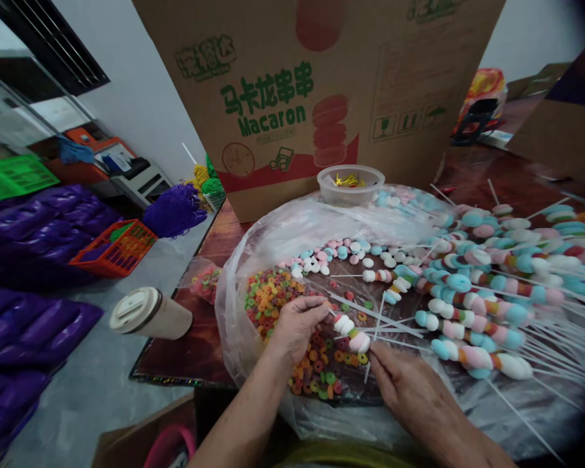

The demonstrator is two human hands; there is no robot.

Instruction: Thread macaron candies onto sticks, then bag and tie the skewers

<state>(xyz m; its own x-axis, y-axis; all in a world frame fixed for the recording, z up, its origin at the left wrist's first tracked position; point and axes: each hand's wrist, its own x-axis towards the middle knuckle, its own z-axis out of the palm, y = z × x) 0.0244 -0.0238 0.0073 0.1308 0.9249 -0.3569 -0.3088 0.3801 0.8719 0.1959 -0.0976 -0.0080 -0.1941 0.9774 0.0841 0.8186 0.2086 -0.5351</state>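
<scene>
Two hands (295, 328) (407, 377) grasping one candy skewer (359, 342) — one lidded cup (171, 316), one translucent bowl (332, 193).

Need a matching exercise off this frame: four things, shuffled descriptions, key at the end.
1. Skewer
2. Cup
3. Tub
4. Rings

A. At the left edge of the table
B. Loose, in mixed colours including orange and green
C. Between the left hand and right hand
D. In front of the carton, with yellow pieces inside

Pairs: 1-C, 2-A, 3-D, 4-B
</scene>
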